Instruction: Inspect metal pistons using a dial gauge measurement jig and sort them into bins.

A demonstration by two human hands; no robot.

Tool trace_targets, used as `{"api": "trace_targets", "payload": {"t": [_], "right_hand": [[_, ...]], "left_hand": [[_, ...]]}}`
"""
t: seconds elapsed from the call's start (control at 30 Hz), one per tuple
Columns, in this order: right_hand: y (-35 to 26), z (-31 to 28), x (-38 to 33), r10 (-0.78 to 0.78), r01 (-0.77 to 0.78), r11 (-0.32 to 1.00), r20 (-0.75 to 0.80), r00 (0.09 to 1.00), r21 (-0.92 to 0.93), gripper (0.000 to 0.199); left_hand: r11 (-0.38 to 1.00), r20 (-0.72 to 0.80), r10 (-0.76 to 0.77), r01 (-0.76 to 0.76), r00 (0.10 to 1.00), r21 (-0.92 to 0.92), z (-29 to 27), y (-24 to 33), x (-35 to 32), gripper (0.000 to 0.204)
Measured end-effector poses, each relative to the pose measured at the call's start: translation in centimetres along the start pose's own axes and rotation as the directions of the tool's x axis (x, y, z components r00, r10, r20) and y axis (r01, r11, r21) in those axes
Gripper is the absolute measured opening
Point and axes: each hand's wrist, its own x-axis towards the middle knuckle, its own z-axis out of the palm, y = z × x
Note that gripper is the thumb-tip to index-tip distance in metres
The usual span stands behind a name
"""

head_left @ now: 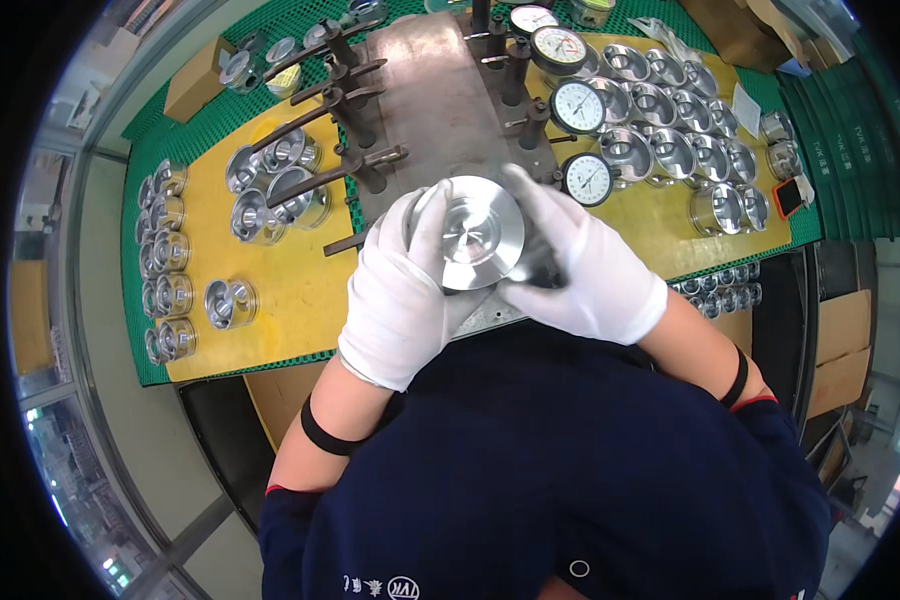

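A shiny metal piston (482, 235) is held with its round crown facing up, just in front of the dark metal plate. My left hand (398, 285), in a white glove, is closed around the piston's left side. On the other side my right hand (592, 268), also gloved in white, curves about the piston, its fingers at the far edge and its thumb at the near edge. The right fingers are slightly blurred. A dark, blurred patch between the right palm and the piston cannot be made out.
The steel plate (425, 90) carries clamp posts (355, 115) and several dial gauges (587, 180) along its right side. Pistons stand in rows at right (670, 155) and far left (173, 250); a lone piston (230, 303) stands front left. A cardboard box (198, 80) lies back left.
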Motion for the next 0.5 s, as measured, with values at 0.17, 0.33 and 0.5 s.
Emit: {"api": "trace_targets", "payload": {"t": [0.17, 0.33, 0.5], "right_hand": [[2.9, 1.0, -2.9, 0.452, -0.679, 0.607, 0.523, 0.723, 0.413, 0.087], [2.1, 1.9, -2.8, 0.449, -0.644, 0.56, 0.462, 0.765, 0.522, 0.089], [1.6, 1.5, -2.4, 0.458, -0.714, 0.379, 0.551, 0.697, 0.588, 0.088]], "left_hand": [[0.998, -0.06, 0.015, -0.018, 0.998, -0.052, 1.3, -0.5, 1.2, 0.094], [0.986, -0.087, 0.001, -0.016, 0.996, -0.166, 2.3, -1.4, 2.4, 0.096], [0.983, -0.084, -0.006, -0.009, 0.996, -0.186, 2.3, -1.7, 2.7, 0.097]]}}
